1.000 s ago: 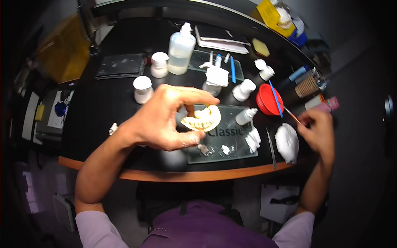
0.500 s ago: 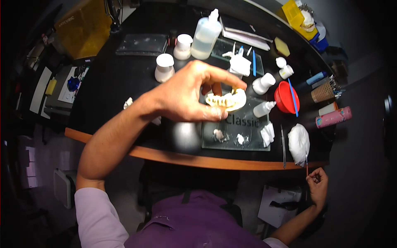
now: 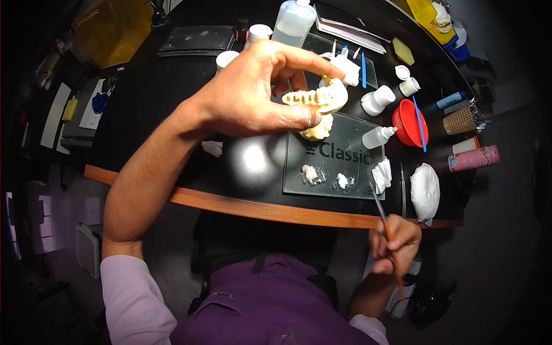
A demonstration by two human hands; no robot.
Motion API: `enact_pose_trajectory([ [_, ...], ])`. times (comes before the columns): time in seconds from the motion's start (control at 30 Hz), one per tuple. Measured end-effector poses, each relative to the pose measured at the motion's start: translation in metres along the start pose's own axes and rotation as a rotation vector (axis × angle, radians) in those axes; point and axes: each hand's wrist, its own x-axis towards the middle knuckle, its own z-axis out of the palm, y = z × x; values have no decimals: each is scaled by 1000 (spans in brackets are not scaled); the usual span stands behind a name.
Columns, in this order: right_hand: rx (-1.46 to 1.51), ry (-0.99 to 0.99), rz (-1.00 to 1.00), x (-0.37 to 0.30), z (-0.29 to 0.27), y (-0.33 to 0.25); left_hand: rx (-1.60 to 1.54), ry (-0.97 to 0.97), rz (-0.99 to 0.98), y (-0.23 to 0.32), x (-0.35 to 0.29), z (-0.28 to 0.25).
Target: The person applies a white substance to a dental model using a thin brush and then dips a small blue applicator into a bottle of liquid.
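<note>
A yellowish dental cast (image 3: 332,99) with a row of teeth is pinched between the thumb and fingers of my left hand (image 3: 244,95), raised over the desk. Just beneath it shows another pale yellow lump (image 3: 316,129); whether it is a separate piece I cannot tell. In front of the desk's wooden edge, my right hand (image 3: 397,244) grips a thin brush (image 3: 386,221) with a reddish-brown handle. Its tip points up toward the glass slab (image 3: 293,187). On that slab lie a pinkish lump (image 3: 310,174), a white lump (image 3: 344,181) and folded white tissue (image 3: 382,175).
A small white dropper bottle (image 3: 376,138) stands on the slab. Right of it are a red bowl (image 3: 405,123), a metal tool (image 3: 403,192) and a bundled white cloth (image 3: 425,192). Behind my left hand stands a large clear bottle (image 3: 293,24).
My right hand has swung left with the brush, away from the white cloth where the tip was, to the slab's near right corner. The left hand with the cast sits higher in view.
</note>
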Motion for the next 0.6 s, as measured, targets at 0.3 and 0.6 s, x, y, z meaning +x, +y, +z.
enact_pose_trajectory([
  [0.3, -500, 280, -21, 38, 57, 39, 251, 111, -59, 10, -5, -10],
  [0.6, -744, 185, -89, 39, 50, 41, 341, 196, -15, 11, -6, 7],
])
